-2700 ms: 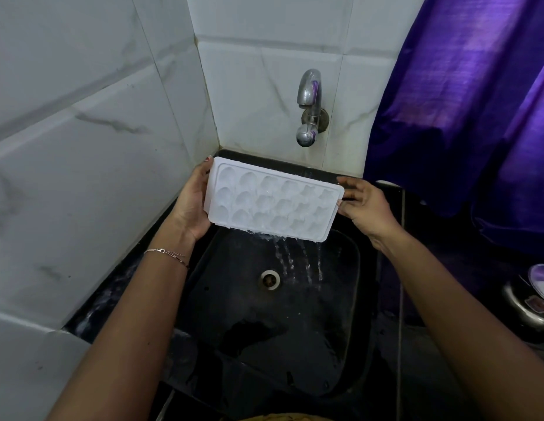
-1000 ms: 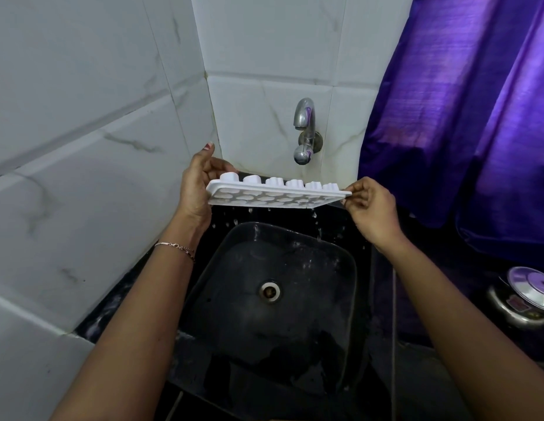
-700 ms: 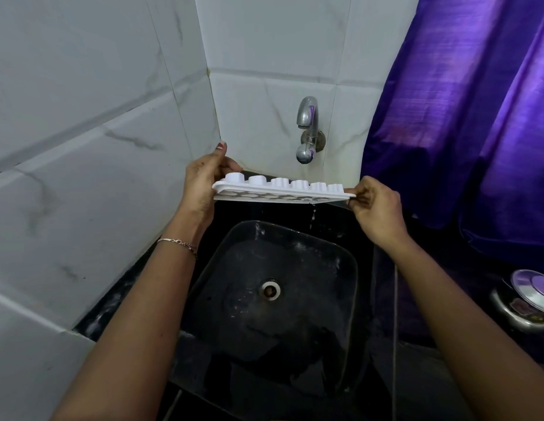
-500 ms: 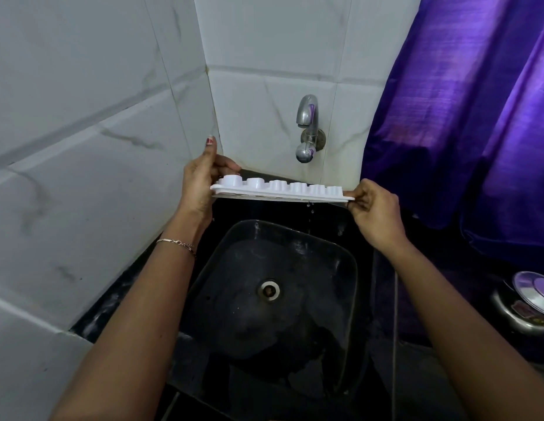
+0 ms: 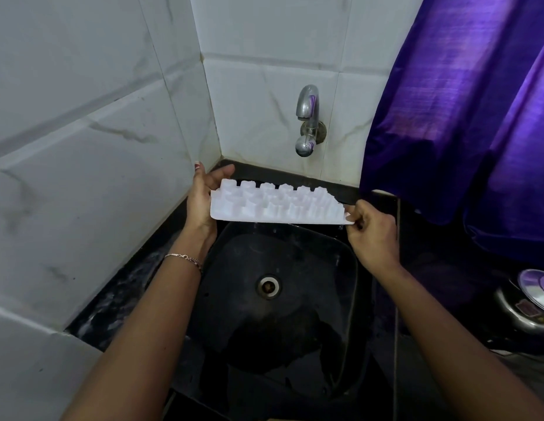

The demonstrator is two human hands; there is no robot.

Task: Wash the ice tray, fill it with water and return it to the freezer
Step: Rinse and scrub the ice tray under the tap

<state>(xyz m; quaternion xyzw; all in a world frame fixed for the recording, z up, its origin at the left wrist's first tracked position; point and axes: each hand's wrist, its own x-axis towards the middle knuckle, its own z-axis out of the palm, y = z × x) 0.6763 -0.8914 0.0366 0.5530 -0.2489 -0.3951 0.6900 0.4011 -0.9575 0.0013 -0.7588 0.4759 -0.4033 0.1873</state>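
The white plastic ice tray (image 5: pixel 276 205) hangs upside down over the black sink (image 5: pixel 340 259), its cup bottoms pointing up and toward me. My left hand (image 5: pixel 200 199) grips its left end, thumb on the far side. My right hand (image 5: pixel 371 229) pinches the right end between thumb and fingers. The chrome tap (image 5: pixel 307 120) sticks out of the tiled wall just above and behind the tray; no water runs from it.
White marble-look tiles (image 5: pixel 82 147) close off the left side and the back. A purple curtain (image 5: pixel 465 101) hangs at the right. A steel vessel with a lid (image 5: pixel 528 302) sits on the dark counter at the far right. The drain (image 5: pixel 268 286) lies in the basin's middle.
The tray went from tilted with its cups facing me and water pouring out to fully upside down. It now sits a little lower, tipped so the cup bottoms show. The dripping has stopped.
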